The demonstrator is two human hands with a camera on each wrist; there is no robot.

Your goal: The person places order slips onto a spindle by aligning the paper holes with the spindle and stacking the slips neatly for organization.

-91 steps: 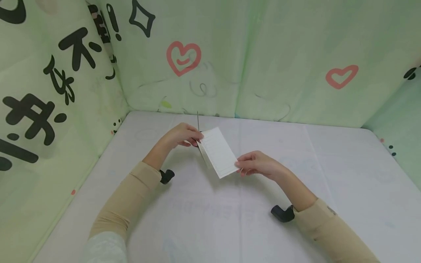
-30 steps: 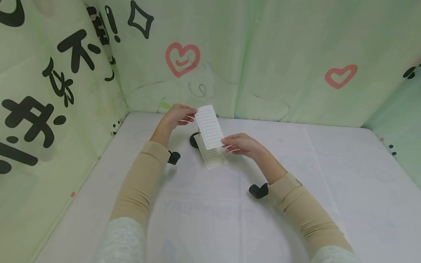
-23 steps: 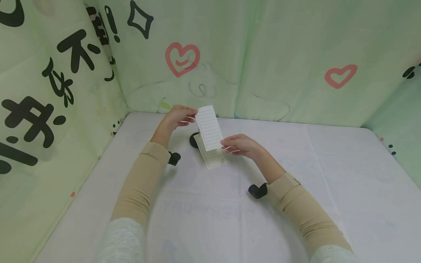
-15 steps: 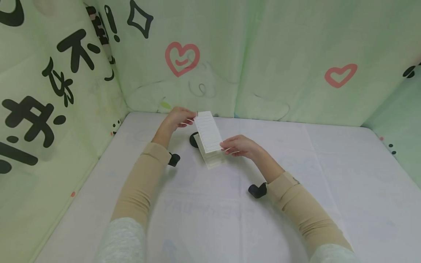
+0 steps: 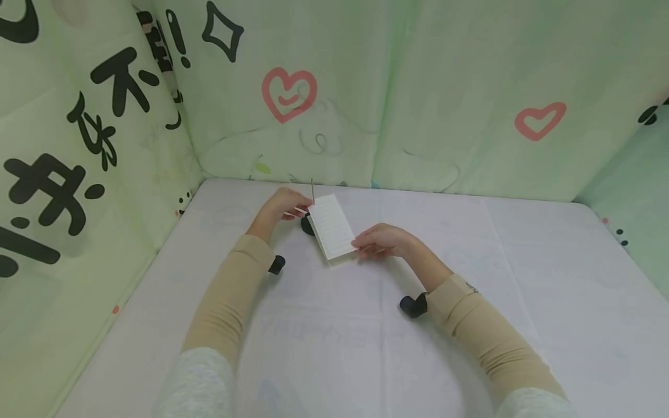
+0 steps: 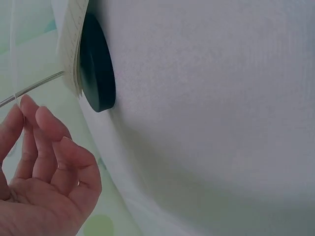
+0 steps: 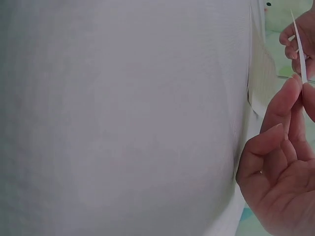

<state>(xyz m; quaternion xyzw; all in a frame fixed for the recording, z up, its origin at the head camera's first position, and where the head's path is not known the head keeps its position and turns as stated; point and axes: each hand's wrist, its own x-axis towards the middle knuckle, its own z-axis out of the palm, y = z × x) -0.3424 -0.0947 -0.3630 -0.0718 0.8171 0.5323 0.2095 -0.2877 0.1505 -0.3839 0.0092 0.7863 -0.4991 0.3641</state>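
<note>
My left hand (image 5: 282, 206) pinches the upper left corner of a white lined paper sheet (image 5: 333, 226) between thumb and fingertips. At its lower right corner, my right hand (image 5: 384, 239) pinches the same sheet. A thin metal spike (image 5: 312, 190) rises by the left fingertips; in the left wrist view the spike (image 6: 42, 82) shows on both sides of the sheet's edge. Beneath sits the spike's black round base (image 6: 98, 64), with a stack of lined papers (image 6: 71, 49) lying over it. The held sheet hides most of that stack in the head view.
The table has a white cloth (image 5: 334, 360). Pale green curtains (image 5: 449, 75) with hearts and black lettering stand behind and at the sides. Black wrist devices (image 5: 413, 305) hang under both sleeves.
Three seconds ago, both hands held a sheet closer and farther right. They rose with a sheet above the spike, then lowered it; the spike now stands up past its upper left corner.
</note>
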